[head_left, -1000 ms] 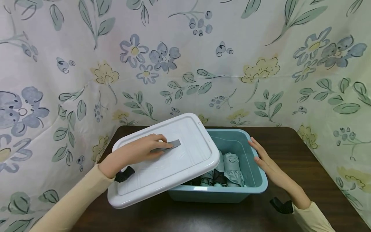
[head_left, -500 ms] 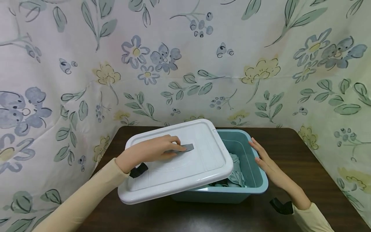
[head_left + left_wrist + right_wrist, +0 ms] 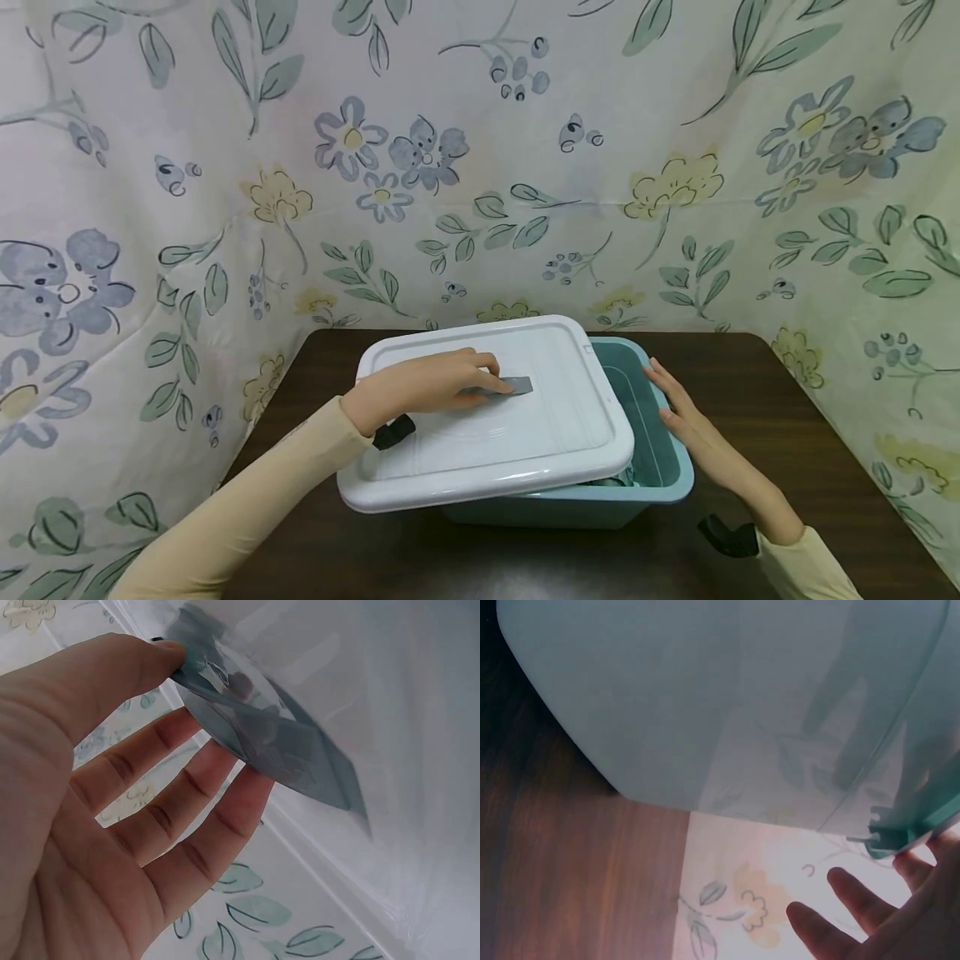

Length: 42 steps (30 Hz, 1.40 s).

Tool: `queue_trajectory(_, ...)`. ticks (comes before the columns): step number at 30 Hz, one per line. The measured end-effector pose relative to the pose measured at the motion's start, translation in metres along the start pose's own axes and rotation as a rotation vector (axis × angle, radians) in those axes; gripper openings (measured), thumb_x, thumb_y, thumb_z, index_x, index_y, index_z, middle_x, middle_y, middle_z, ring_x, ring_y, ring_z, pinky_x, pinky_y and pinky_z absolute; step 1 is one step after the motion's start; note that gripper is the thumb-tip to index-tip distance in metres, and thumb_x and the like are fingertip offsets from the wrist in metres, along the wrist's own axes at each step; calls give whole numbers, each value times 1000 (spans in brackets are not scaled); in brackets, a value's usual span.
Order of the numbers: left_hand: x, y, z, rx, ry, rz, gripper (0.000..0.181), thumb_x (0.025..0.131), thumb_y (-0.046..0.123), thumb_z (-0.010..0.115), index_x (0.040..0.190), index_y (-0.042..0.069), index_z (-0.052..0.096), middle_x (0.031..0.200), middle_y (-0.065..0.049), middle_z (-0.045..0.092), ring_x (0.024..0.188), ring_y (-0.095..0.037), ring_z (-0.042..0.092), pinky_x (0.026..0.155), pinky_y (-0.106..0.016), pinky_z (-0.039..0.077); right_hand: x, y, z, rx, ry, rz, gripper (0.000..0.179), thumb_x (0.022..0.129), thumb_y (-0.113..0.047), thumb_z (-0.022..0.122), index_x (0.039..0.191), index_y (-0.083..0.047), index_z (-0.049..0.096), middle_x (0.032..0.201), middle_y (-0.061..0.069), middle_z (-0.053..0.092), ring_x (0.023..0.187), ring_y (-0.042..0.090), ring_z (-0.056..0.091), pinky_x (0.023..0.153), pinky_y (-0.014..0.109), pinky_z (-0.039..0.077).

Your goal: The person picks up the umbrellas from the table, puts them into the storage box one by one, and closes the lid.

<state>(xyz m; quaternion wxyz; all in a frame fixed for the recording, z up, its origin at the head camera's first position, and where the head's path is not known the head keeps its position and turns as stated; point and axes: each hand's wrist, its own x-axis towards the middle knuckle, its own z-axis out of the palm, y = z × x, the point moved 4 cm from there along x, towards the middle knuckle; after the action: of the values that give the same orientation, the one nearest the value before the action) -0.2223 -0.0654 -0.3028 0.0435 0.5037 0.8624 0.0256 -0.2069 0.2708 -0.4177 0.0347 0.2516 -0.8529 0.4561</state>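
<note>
My left hand [image 3: 420, 383] pinches the grey strap handle [image 3: 519, 386] on top of a white plastic lid [image 3: 555, 442]. In the left wrist view the thumb lies on one side of the handle [image 3: 307, 757] and the fingertips on the other. Tilted and turned a little, the lid covers most of a teal bin [image 3: 660, 442] and overhangs it at the left. Rolled cloth inside is nearly all hidden. Against the bin's right rim rest the extended fingers of my right hand [image 3: 697, 425]; the right wrist view shows the bin's outer wall [image 3: 667, 712] beside that hand.
The bin stands on a dark brown wooden table [image 3: 750, 392]. A floral cloth [image 3: 570, 167] hangs behind it and along both sides. Each wrist wears a black strap.
My left hand has carried the lid rightward over the bin, and the lid has levelled and turned somewhat. Less of the rolled cloth shows. The right hand stays at the rim.
</note>
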Motion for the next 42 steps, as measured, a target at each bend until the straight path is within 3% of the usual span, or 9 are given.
queue_trajectory(15, 29, 17, -2, 3, -29, 40, 34, 93, 17, 56, 125, 27, 60, 117, 4, 55, 99, -11, 51, 83, -22, 44, -1, -4, -3, -34, 43, -32, 54, 99, -11, 33, 150, -20, 16, 157, 2, 6, 140, 2, 4, 97, 73, 9)
queue_trajectory(18, 34, 19, -2, 10, -40, 45, 34, 93, 18, 56, 126, 28, 59, 118, 4, 55, 100, -11, 51, 83, -21, 43, -1, -6, -4, -61, 52, -31, 53, 100, -12, 31, 150, -21, 15, 156, 2, 9, 139, 1, 7, 111, 47, 14)
queue_trajectory(21, 39, 20, -1, 11, -52, 45, 35, 93, 18, 57, 126, 28, 59, 119, 5, 55, 100, -11, 51, 83, -21, 43, -1, -7, -5, -93, 73, -28, 50, 101, -17, 28, 150, -22, 15, 155, 2, 14, 135, -3, 16, 103, 16, 20)
queue_trajectory(23, 42, 21, 0, 13, -60, 46, 36, 93, 17, 57, 126, 29, 59, 119, 5, 55, 100, -11, 51, 84, -21, 43, 0, -8, -6, -106, 89, -34, 49, 102, -21, 27, 150, -21, 17, 154, 3, 18, 132, -4, 20, 95, 6, 21)
queue_trajectory(31, 51, 26, 3, 31, -64, 51, 36, 93, 17, 56, 127, 29, 58, 120, 4, 55, 100, -11, 51, 83, -21, 43, 3, -9, -9, -119, 85, -78, 59, 97, -6, 40, 150, -18, 17, 152, 7, 20, 131, -5, 22, 93, 4, 24)
queue_trajectory(36, 56, 29, 3, 43, -75, 46, 36, 93, 17, 55, 128, 29, 58, 121, 5, 54, 102, -11, 50, 84, -20, 42, 3, -11, -13, -133, 90, -53, 59, 96, -8, 43, 149, -21, 20, 150, 6, 23, 130, -6, 22, 91, 5, 24)
queue_trajectory(42, 62, 35, 6, 74, -70, 82, 37, 93, 17, 57, 128, 29, 57, 120, 4, 54, 102, -12, 51, 87, -20, 42, 4, -12, -16, -114, 73, -54, 63, 93, -6, 49, 149, -20, 21, 151, 7, 23, 132, -7, 19, 93, 4, 22)
